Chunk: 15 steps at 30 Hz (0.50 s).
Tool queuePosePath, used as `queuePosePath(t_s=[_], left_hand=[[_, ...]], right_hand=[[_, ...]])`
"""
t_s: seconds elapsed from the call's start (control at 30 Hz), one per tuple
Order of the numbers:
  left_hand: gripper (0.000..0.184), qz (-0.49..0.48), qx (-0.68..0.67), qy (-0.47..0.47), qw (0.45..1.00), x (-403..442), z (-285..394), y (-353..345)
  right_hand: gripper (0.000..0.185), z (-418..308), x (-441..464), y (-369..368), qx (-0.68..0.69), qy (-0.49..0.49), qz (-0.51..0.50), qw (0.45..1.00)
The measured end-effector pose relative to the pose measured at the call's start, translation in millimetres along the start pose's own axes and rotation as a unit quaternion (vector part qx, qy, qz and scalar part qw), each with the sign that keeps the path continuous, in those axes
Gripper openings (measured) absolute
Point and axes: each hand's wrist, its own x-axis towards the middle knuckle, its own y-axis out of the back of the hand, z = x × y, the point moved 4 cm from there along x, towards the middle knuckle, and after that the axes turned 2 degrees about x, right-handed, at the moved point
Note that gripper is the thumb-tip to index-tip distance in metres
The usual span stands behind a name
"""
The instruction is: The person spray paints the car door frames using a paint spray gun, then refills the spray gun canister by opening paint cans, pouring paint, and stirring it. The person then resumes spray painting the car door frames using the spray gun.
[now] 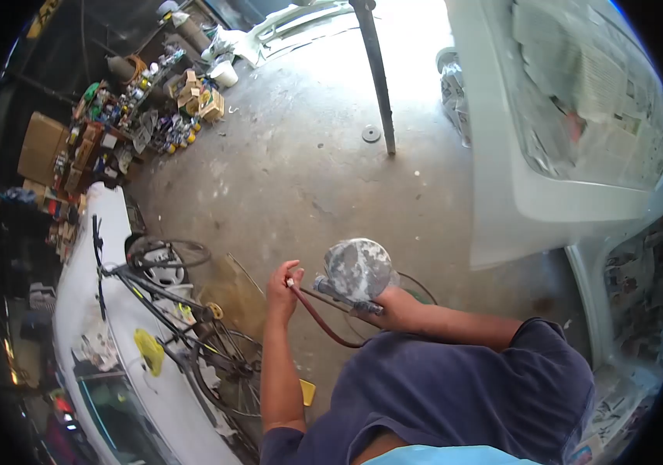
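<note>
My right hand (398,305) is closed around the body of a disc sander (358,267), whose round grey pad with white dusty patches faces up toward me. Part of the sander's body and the fingers on its far side are hidden. To the left, my left hand (283,287) grips a reddish-brown hose (320,319) close to its pale end. That end sits a short way left of the sander and appears apart from it. From there the hose curves down in front of my dark shirt.
A bicycle (169,310) leans along a white car (114,325) on the left. At right stands a pale vehicle body (525,209) with paper-covered glass. A dark post (378,77) rises from the concrete floor (300,178). Cluttered shelves (126,108) line the back left.
</note>
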Motion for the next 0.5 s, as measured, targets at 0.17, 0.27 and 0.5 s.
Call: queuePosePath(t_s=[0.17,0.27,0.5], left_hand=[[0.028,-0.054,-0.071,-0.007,0.996,82,20,19],[0.031,-0.095,-0.083,-0.042,0.991,145,44,5],[0.03,-0.267,-0.084,-0.241,0.93,294,120,-64]], right_hand=[[0.029,3,76,20,-0.058,-0.041,0.054,0.996],[0.029,15,99,47,-0.086,-0.092,0.1,0.987],[0.037,67,135,119,-0.075,-0.235,0.361,0.899]])
